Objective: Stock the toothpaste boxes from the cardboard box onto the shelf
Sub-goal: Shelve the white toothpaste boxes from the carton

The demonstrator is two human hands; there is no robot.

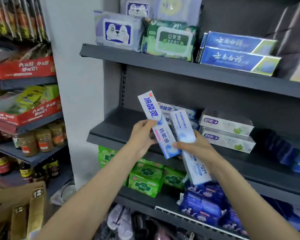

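Note:
My left hand [143, 135] grips a white and blue toothpaste box [156, 123], tilted with its top leaning left. My right hand [196, 146] holds a second white and blue toothpaste box [185, 134], steeply tilted, its lower end reaching below the shelf edge. Both boxes are in front of the dark grey middle shelf [111, 125]. More boxes of the same kind [178, 110] lie stacked on that shelf just behind the held ones. The cardboard box [16, 205] stands open at the lower left.
White toothpaste boxes with green fruit [227, 132] lie stacked right of the held boxes. Blue toothpaste boxes [239, 52] and wipes packs [168, 40] fill the upper shelf. Green packs [145, 177] and dark blue packs [204, 201] sit below. A shelf unit with jars [42, 139] stands at left.

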